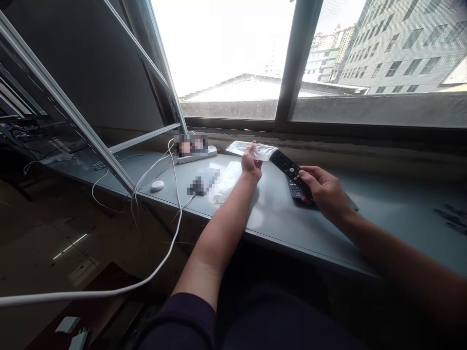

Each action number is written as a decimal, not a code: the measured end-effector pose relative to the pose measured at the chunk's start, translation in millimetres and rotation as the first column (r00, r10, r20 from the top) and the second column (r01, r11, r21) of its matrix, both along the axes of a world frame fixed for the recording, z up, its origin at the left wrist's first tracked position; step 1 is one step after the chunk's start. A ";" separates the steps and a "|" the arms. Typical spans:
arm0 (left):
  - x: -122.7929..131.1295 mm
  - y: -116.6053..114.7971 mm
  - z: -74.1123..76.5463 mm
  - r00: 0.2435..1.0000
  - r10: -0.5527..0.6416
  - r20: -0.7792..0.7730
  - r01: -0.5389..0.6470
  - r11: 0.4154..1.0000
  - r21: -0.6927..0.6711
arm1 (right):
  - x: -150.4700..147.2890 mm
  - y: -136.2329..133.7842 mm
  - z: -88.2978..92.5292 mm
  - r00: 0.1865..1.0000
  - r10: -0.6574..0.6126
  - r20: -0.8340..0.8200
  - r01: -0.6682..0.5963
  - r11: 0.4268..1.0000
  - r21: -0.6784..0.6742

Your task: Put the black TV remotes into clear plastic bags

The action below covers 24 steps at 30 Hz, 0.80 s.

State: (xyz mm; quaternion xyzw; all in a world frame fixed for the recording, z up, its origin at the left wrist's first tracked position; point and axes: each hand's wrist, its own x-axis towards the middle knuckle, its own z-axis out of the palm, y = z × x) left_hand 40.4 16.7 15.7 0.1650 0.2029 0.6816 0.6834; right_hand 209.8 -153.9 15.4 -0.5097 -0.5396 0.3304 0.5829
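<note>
Remote (286,166), black: one, slanted above the bench (270,214), far end at the mouth of a clear bag (265,152). Left grip (251,162): pinching the bag. Right grip (324,188): holding the remote toward its near end, thumb on top. Second remote (295,190): on the bench, partly hidden by the right grip. Loose plastic (229,181): on the bench, beside the left forearm (228,226).

No readable text, labels or numbers.

A remote (285,164) meets a pouch (265,152) above another remote (295,190) on the desk (270,209); a bag (230,179) lies left, a power strip (202,154) behind it.
</note>
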 end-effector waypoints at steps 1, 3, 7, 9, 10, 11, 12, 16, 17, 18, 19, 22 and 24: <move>0.2 0.3 -0.3 1.000 -0.004 -0.007 0.004 1.000 -0.002 | 1.1 0.8 -0.6 1.000 0.000 -0.012 0.000 1.000 0.004; 0.2 1.1 -1.2 1.000 -0.006 -0.014 0.006 1.000 -0.012 | 3.9 2.5 -2.1 0.999 -0.006 -0.041 0.007 1.000 0.021; -0.1 2.4 -2.7 0.999 0.014 -0.032 -0.015 0.999 -0.035 | 6.3 4.3 -4.9 0.999 -0.039 -0.034 0.041 0.998 0.057; 0.6 2.1 -2.8 0.998 0.023 -0.060 -0.025 0.999 -0.036 | 4.7 3.7 -5.2 0.999 -0.038 -0.007 0.039 0.998 0.051; 1.2 1.7 -2.7 0.997 0.021 -0.070 -0.023 0.999 -0.031 | 3.4 3.3 -5.0 0.999 -0.036 0.003 0.036 0.998 0.042; 1.9 1.3 -2.4 0.997 0.017 -0.072 -0.019 1.000 -0.024 | 2.0 2.7 -4.7 0.999 -0.035 0.010 0.035 0.999 0.033; 2.5 0.8 -2.0 0.998 0.011 -0.068 -0.012 1.000 -0.017 | 0.7 2.3 -4.3 0.999 -0.034 0.016 0.033 0.999 0.023; 3.4 -0.5 0.3 0.999 0.007 -0.032 -0.008 1.000 -0.018 | -1.6 1.3 -3.2 0.999 -0.028 0.034 0.028 1.000 -0.008; 3.1 -0.7 0.8 1.000 0.009 -0.022 -0.010 1.000 -0.017 | -1.5 1.2 -3.0 0.999 -0.029 0.034 0.030 1.000 -0.010; 2.6 -0.8 1.3 1.000 0.010 -0.013 -0.011 1.000 -0.013 | -1.3 1.1 -2.9 0.999 -0.031 0.031 0.031 0.999 -0.010; 2.0 -0.8 1.5 1.000 0.011 -0.004 -0.011 1.000 -0.007 | -1.0 1.0 -2.8 0.999 -0.031 0.029 0.032 0.999 -0.010; -0.4 -0.4 1.3 1.000 0.013 0.012 -0.013 1.000 -0.010 | -0.1 0.4 -2.7 0.999 -0.037 0.034 0.038 0.999 -0.020; -2.0 0.2 0.6 0.999 0.016 0.028 -0.016 1.000 -0.025 | 0.2 -0.1 -2.9 0.998 -0.043 0.047 0.044 0.999 -0.025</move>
